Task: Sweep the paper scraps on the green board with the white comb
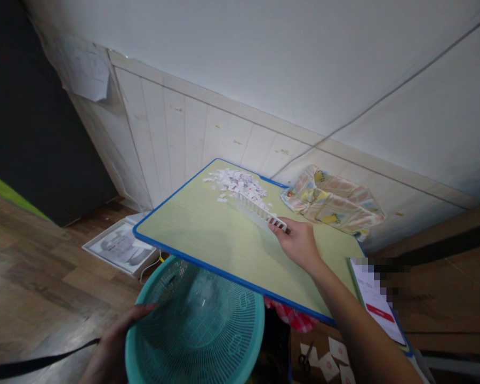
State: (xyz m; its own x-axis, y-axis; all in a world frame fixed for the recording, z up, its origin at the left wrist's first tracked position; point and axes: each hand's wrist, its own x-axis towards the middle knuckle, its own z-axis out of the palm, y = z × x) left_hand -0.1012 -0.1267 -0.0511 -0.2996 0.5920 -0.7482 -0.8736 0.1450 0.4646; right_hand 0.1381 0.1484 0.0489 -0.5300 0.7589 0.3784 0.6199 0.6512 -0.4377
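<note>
My left hand (114, 341) grips the rim of a teal plastic basket (134, 341) at its left side, thumb over the edge. The basket is held just below the front edge of a small table (192, 229) with a pale yellow-green top and blue rim. In my right hand (298, 242) is a long white slotted plastic piece (258, 212), gripped at its near end. Its far end reaches a pile of small white paper scraps (240, 181) near the back of the tabletop. A few scraps lie loose beside the pile. Something pale and translucent (204, 293) shows inside the basket.
A patterned cloth (332, 200) lies at the table's back right. A phone (376, 304) rests at the right edge. Below are scissors (305, 358) and several white cards (328, 365). An open white box (122, 245) sits on the floor. A cable (368, 112) runs along the wall.
</note>
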